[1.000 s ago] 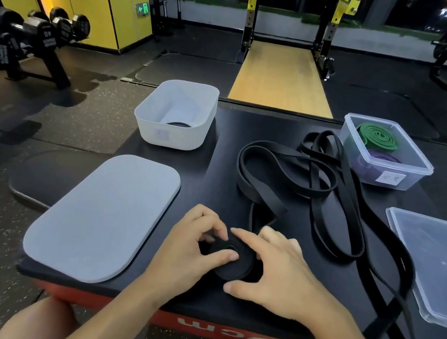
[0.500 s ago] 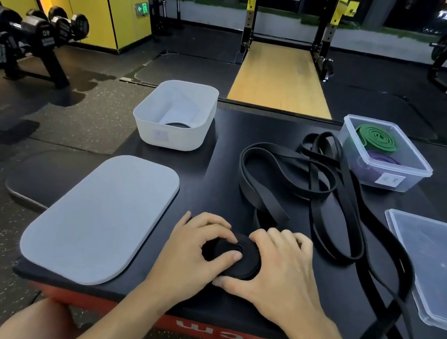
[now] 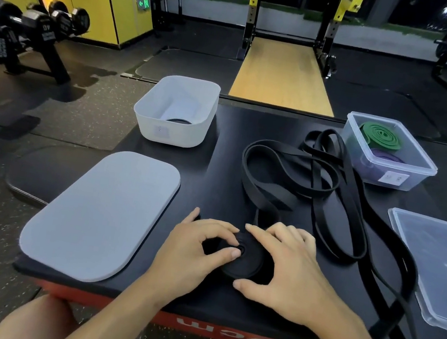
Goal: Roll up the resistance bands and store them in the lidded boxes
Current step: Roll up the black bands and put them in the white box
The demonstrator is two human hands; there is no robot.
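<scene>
My left hand and right hand curl fingers round one black coil at the tabletop's front edge. Two boxes, two lids.

Left hand and right hand grip black band roll — on table.

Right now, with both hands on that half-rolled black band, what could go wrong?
The black roll is held only by the left hand and right hand; if their grip slackens, it may spring open. Its tail seems to run into the tangled loops, which could snag. One strand hangs over the table edge and might drag more off.
</scene>
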